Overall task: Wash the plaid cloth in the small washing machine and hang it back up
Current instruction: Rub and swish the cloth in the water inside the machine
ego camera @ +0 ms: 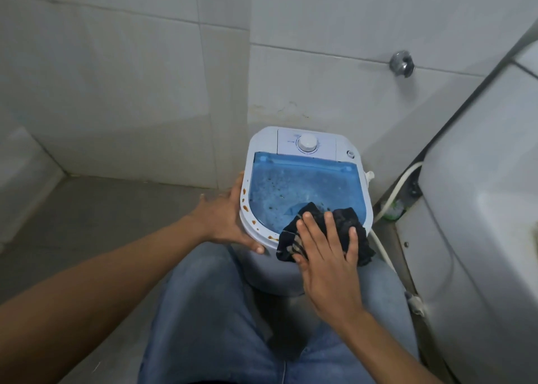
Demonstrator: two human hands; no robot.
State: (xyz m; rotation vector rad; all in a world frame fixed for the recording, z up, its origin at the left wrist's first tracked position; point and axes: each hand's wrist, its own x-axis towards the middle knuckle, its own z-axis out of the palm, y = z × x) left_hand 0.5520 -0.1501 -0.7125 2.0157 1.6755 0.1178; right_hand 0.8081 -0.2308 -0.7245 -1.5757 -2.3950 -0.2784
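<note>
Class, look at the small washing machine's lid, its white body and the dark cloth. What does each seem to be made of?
Lid: see-through blue plastic, probably; suds show beneath it.
Washing machine body: smooth white moulded plastic, with brown stains along the rim.
Cloth: soft woven fabric, dark with pale stripes, crumpled under the right hand.

One small washing machine (pixel 305 185) with one blue lid (pixel 302 188) and one white dial (pixel 307 143); one dark cloth (pixel 326 232); two hands, the left hand (pixel 230 217) and the right hand (pixel 329 255); one wall tap (pixel 402 63); perhaps two white hoses (pixel 398 188), partly hidden; several brown spots (pixel 247 209) on the rim.
</note>
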